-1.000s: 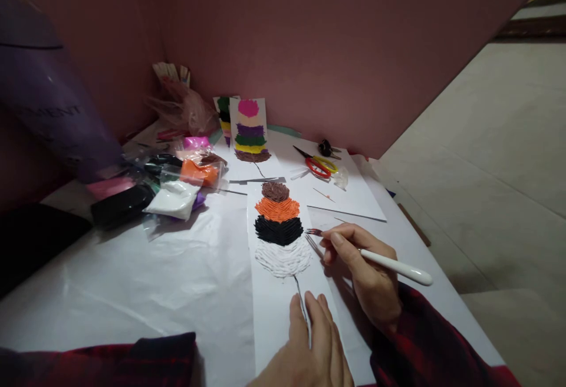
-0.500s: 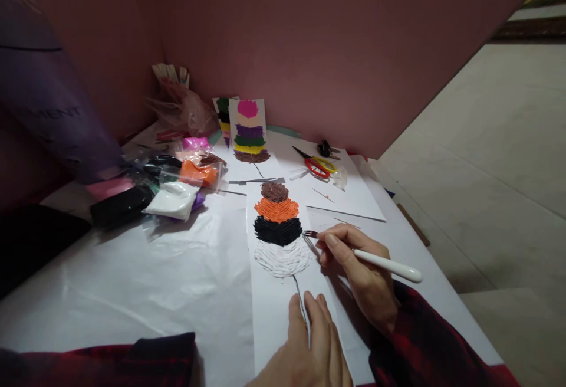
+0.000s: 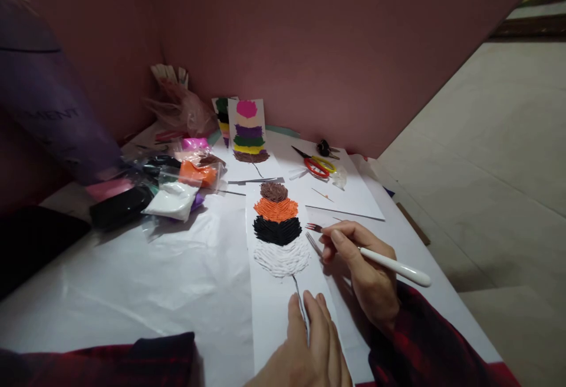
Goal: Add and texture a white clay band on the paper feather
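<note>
Right hand [image 3: 370, 278] grips a fork [image 3: 395, 265], left hand [image 3: 299, 362] lies open on a card [image 3: 267, 313], and clear bags [image 3: 154, 226] hold coloured clay [image 3: 197, 173].

dim | sheen on bags [image 3: 171, 201] | shadow below fork [image 3: 393, 266] | edges stretched

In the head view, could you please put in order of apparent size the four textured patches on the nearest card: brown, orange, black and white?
1. White patch: largest
2. Black patch
3. Orange patch: somewhat smaller than the black one
4. Brown patch: smallest
</note>
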Available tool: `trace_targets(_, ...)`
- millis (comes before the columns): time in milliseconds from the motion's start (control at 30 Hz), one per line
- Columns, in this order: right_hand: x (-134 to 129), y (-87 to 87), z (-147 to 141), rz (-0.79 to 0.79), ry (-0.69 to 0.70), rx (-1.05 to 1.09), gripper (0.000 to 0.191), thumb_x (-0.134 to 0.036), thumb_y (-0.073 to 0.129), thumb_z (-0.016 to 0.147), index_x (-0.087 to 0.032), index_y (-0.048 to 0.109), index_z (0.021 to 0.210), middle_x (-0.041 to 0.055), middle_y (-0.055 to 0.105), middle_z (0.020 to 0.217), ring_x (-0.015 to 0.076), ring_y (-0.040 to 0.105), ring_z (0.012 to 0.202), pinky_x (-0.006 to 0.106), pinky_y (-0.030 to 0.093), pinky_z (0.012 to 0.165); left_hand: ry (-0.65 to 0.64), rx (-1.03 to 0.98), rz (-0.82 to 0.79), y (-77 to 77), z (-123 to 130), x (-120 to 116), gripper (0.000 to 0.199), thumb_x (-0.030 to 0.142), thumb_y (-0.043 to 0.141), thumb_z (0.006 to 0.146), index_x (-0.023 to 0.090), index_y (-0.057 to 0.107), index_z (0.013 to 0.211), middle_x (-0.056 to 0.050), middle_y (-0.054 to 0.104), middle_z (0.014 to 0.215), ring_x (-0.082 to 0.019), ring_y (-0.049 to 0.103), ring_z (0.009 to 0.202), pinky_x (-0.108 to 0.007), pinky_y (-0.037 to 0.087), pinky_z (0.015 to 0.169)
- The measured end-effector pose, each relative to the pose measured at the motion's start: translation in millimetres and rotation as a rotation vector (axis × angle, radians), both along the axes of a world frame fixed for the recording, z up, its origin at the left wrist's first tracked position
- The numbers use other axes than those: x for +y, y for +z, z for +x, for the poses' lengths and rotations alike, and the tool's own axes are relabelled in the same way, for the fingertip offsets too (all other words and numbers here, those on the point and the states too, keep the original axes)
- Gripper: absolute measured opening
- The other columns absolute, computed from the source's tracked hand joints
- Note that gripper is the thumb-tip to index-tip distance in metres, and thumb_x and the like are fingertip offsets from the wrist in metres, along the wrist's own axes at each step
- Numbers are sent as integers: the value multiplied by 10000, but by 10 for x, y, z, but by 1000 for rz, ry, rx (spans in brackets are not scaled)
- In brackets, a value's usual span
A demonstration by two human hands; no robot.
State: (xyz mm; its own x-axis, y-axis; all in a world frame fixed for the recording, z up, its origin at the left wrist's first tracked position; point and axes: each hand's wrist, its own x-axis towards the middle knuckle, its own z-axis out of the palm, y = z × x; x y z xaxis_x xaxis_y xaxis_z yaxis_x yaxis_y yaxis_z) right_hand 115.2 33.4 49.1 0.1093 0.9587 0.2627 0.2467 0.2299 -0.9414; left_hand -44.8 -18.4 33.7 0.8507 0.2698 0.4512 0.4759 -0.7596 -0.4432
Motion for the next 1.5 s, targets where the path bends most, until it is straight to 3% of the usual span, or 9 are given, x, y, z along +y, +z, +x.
trace_targets(233,45,54,20,52,20,-21,264,-367,564,944,-182,740,1008,57,677,837,160,639,724,266,557,584,14,-12,-8,-34,-7,-18,320,140,373,953,159,686,1019,-48,725,963,-229,655,897,-422,447,780)
trace_targets(333,76,79,58,67,-1,-54,280,-388,585,937,-176,762,892,40,652,731,152,612,680,250,536,548,-1,-8,-10,-27,-14,-4,324,145,365,959,159,687,1000,-45,728,946,-231,658,890,-422,443,774)
trace_targets(433,122,58,92,0,-15,56,287,-399,646,897,-162,733,761,28,634,625,154,598,618,244,514,483,-20,3,-1,-28,-20,21,323,137,370,955,158,688,1008,-49,727,961,-224,656,885,-419,439,778)
trace_targets(733,212,-35,147,-79,31,326,263,-371,739,824,-174,771,995,94,781,856,199,717,730,341,582,677,-16,-47,22,-63,24,17,317,116,380,923,120,696,956,-71,746,918,-231,672,822,-421,458,736)
trace_targets(967,199,55,118,-44,123,430,231,-389,804,748,-181,787,846,86,783,782,207,722,694,344,586,647,-36,-82,59,-92,38,34,302,114,388,924,110,689,931,-72,750,902,-235,687,802,-410,478,711)
trace_targets(1300,213,96,155,-194,266,555,247,-377,872,660,-189,791,797,48,755,667,157,688,596,271,559,571,-4,-88,50,-74,38,-10,252,147,427,911,96,670,959,-100,739,923,-266,670,878,-434,465,776)
trace_targets(1433,220,107,170,-179,270,540,239,-387,853,666,-182,750,732,26,728,641,142,654,552,257,534,524,-3,-125,-82,34,26,21,201,163,469,917,88,645,980,-122,713,951,-251,644,899,-395,476,761)
trace_targets(1500,220,107,180,-164,256,542,249,-397,835,678,-177,721,705,22,719,642,138,639,532,253,518,494,-115,-216,-224,143,26,103,154,103,494,883,142,574,757,-46,626,705,-179,568,644,-303,417,551)
